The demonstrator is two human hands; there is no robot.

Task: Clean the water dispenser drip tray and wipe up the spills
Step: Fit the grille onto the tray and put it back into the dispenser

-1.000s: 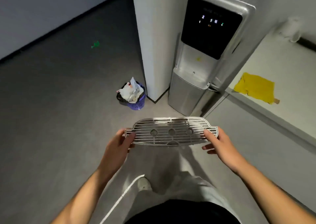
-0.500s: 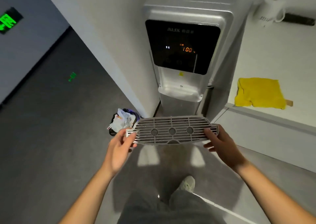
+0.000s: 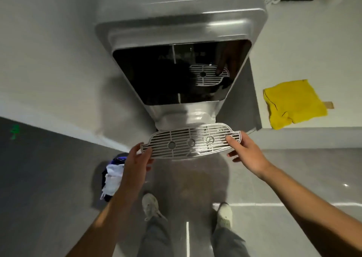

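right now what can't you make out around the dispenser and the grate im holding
All in the head view:
The tray recess of the water dispenser is hidden behind the grate and the overhanging black panel.
The bin is partly covered by the left hand and forearm.
Panel readout: dark, only reflections show.
Spills on the floor: too dim to tell.

nothing readable tbh. the dispenser panel (image 3: 148, 76) has faint lettering near its top, too blurred. same for the green floor mark (image 3: 14, 131) on the left.

The drip tray grille (image 3: 191, 142) has moved close to the water dispenser (image 3: 180, 31), right end raised.
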